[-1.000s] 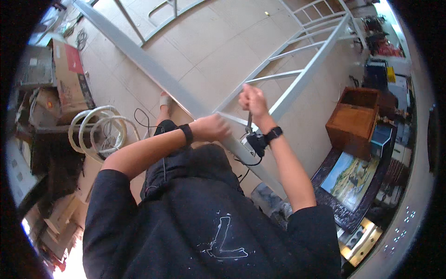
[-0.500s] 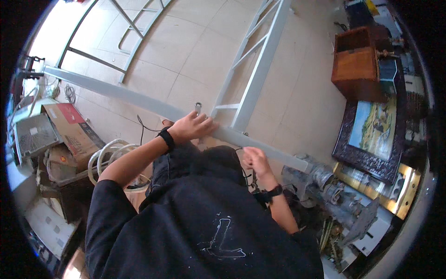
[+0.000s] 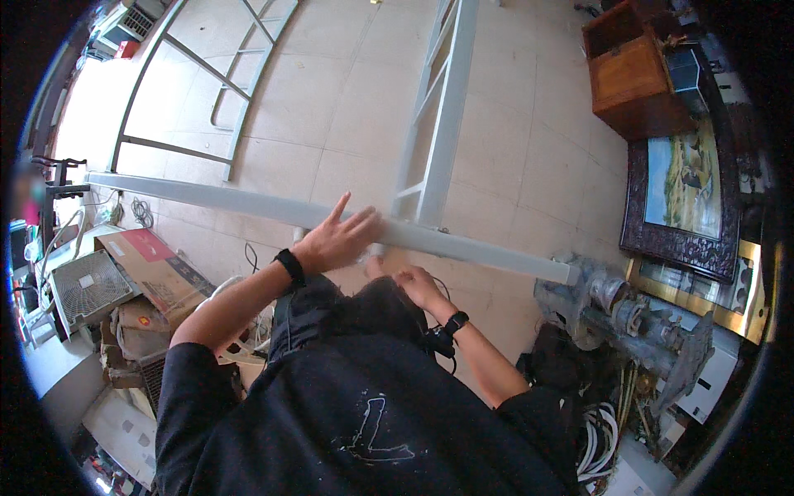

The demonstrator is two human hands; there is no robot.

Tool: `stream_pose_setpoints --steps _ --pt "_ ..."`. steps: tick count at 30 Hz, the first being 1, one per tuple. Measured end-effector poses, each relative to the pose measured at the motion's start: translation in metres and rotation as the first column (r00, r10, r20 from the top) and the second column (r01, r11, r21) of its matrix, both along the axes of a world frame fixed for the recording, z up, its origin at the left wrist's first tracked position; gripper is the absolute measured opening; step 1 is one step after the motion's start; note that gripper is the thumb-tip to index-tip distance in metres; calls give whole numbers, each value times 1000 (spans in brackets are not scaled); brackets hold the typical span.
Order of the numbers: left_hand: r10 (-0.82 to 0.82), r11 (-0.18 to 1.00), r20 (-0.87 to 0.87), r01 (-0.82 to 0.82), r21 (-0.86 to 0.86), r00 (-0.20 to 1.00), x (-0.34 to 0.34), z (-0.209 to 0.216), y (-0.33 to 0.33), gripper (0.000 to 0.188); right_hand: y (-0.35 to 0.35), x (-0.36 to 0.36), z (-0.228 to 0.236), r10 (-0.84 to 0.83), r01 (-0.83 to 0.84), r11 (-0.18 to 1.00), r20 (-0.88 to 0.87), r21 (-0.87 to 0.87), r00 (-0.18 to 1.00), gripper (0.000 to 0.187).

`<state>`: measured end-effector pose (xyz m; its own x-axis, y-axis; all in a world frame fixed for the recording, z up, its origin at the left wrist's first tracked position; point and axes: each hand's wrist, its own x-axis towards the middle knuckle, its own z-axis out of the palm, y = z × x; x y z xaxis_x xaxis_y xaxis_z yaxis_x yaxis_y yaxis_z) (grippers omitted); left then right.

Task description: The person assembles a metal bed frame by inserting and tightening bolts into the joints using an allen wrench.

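Note:
A long grey metal beam [image 3: 248, 201] runs across in front of me. My left hand [image 3: 341, 238] is at its near side, fingers stretched and apart, with the thumb side raised over the beam. It holds nothing that I can see. A ladder-like grey frame section [image 3: 442, 140] meets the beam just right of that hand and reaches away over the floor. Below the beam, close to my lap, my right hand [image 3: 422, 289] is closed with its fingers curled. What it holds, if anything, is hidden.
Another grey frame with crossbars [image 3: 194, 153] stands at far left. A cardboard box [image 3: 161, 269] and a fan-grilled unit [image 3: 89, 289] lie left. At right are dusty machinery [image 3: 616, 293], a framed picture [image 3: 682, 186] and a wooden cabinet [image 3: 633, 74]. Tiled floor [image 3: 347, 107] extends ahead.
My left hand has lifted its fingers off the beam and spread them. My right hand has moved left, toward my lap. The whole view has shifted; a small metal piece beyond the beam no longer shows.

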<state>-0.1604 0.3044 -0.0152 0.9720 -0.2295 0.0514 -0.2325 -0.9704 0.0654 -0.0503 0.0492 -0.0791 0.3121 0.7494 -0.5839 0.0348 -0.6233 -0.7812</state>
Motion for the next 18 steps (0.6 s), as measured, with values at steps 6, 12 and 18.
stream_pose_setpoints --steps 6,12,18 --pt "251 769 -253 -351 -534 934 -90 27 4 25 10 -16 8 -196 202 979 195 -13 961 34" --pt "445 228 -584 -717 -659 679 -215 -45 57 37 32 -61 -28 -318 329 944 187 -26 929 28" --pt "148 -967 -803 -88 -241 577 -327 -59 108 37 121 -139 -18 -142 147 987 63 -69 988 29"
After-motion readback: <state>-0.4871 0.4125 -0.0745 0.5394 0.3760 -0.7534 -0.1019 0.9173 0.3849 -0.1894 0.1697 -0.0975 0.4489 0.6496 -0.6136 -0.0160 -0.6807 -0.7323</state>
